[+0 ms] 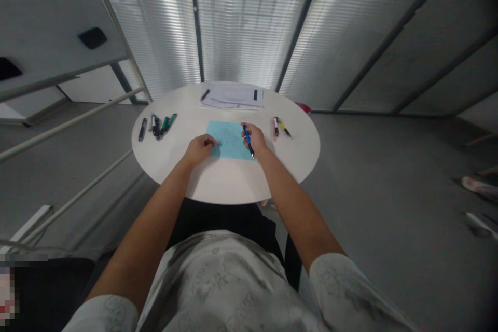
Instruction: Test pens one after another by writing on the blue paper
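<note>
A light blue sheet of paper point(230, 141) with faint drawn lines lies on the white round table point(225, 181). At the sheet's left edge rests my left hand point(200, 149), its fingers curled together; whether anything is between them is too small to tell. My right hand point(254, 140) is closed around a blue pen point(247, 136) over the sheet's right side. The pen's metal tip points down toward me, near the sheet's lower right corner.
Several black and green markers point(165, 125) lie at the table's left. Black, yellow and pink pens point(284, 127) lie at the right. White papers point(233, 94) with two dark items on them sit at the far edge. A metal railing point(70, 119) stands left.
</note>
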The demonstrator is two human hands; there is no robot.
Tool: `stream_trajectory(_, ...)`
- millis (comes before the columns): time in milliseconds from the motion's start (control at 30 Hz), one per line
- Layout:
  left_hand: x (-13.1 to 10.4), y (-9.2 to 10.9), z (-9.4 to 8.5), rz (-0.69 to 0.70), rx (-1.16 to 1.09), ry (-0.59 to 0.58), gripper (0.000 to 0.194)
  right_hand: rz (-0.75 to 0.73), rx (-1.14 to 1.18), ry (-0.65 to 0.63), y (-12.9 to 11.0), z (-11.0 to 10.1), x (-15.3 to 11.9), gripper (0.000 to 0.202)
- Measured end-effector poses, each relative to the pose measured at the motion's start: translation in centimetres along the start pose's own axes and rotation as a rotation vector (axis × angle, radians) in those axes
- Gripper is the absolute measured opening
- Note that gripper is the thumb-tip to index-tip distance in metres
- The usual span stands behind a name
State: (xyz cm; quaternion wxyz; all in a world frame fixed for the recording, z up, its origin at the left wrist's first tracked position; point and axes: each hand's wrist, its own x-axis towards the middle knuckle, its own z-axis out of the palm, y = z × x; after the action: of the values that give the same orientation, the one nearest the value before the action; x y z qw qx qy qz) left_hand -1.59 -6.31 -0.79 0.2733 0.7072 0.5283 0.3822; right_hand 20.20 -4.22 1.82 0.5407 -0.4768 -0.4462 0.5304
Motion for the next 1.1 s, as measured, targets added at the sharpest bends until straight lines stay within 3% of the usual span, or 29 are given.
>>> stream_trajectory(233,0.0,0.1,0.1,-0.001,-0.005,0.005,0.017,-0.075,-0.023,0.096,0.2,0.2,0.2,0.050)
stream_trajectory(433,-0.1,0.2,0.0,0.011,0.004,0.002,0.016,-0.079,-0.064,0.200,0.0,-0.1,0.6,0.029)
stream_trajectory(600,-0.2,0.6,-0.1,-0.015,0.000,-0.002,0.018,-0.109,-0.067,0.138,0.2,-0.4,0.9,0.042)
stream_trajectory(767,-0.2,0.4,-0.1,-0.009,-0.024,-0.005,0.018,-0.174,-0.186,0.090,0.8,-0.1,0.9,0.036)
stream_trajectory(1100,-0.1,0.0,0.0,-0.002,-0.008,-0.002,0.017,-0.215,-0.179,0.172,0.5,0.0,0.5,0.046)
